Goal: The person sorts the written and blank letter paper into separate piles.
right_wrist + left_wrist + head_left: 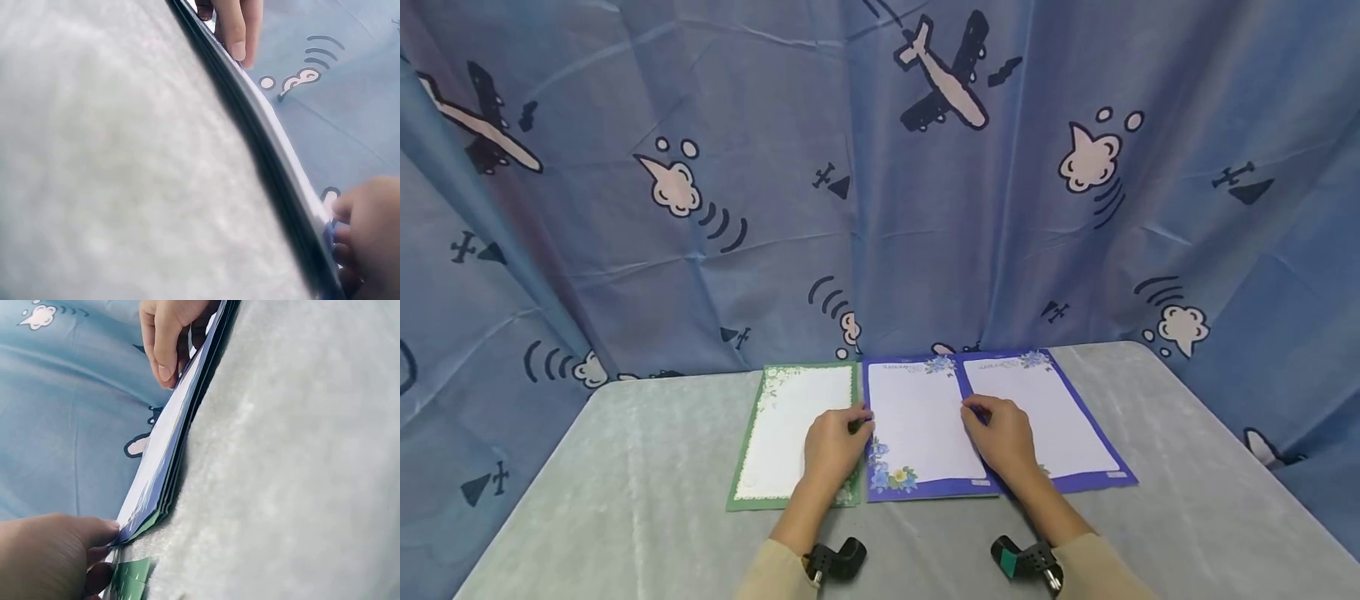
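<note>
In the head view, a blue-violet-bordered sheet of paper [925,433] with printed flowers lies between my hands. The left wrist view shows it topping a stack of several sheets [164,487], with green showing at a lower corner. My left hand [835,442] pinches the stack's left edge, thumb on top and fingertips at the side. At its right edge, my right hand [1002,435] pinches with thumb and fingers. Under the left hand and wrist lies a green-bordered sheet [790,429]. Another blue-violet-bordered sheet [1067,421] lies on the right, partly covered by the right hand.
A pale grey cloth [625,500] covers the table under the papers. Behind it hangs a blue curtain [775,100] printed with planes and clouds, close along the table's back edge. Black camera mounts [838,558] sit on both wrists.
</note>
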Motion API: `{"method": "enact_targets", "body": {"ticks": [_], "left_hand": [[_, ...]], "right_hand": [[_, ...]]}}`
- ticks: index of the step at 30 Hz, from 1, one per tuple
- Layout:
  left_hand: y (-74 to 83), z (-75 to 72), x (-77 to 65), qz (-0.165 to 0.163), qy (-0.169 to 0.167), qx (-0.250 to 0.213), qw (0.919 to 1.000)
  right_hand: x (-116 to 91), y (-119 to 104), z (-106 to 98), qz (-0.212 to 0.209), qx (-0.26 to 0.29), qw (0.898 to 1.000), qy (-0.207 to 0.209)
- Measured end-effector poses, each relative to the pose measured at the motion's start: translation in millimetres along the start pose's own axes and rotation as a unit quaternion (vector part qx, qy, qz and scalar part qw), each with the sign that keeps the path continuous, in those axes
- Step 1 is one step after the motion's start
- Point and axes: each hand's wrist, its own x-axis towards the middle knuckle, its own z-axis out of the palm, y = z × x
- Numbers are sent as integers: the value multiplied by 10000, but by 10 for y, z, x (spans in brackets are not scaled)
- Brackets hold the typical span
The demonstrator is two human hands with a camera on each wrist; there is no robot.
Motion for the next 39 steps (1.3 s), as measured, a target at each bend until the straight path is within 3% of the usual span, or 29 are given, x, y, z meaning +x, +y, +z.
{"method": "enact_targets", "body": {"ticks": [20,31,36,39], "left_hand": [[-52,11,7,19,-40,-110,9999],[-51,22,12,-38,-25,-114,9999],[-44,15,19,-51,-22,-138,9999],[-40,18,15,-91,-52,-146,9998]], "right_hand": [[15,-15,3,177,51,9998,-26],[20,28,17,85,622,9959,654],[15,14,17,244,1119,9906,751],[5,4,14,329,1156,9902,718]]}}
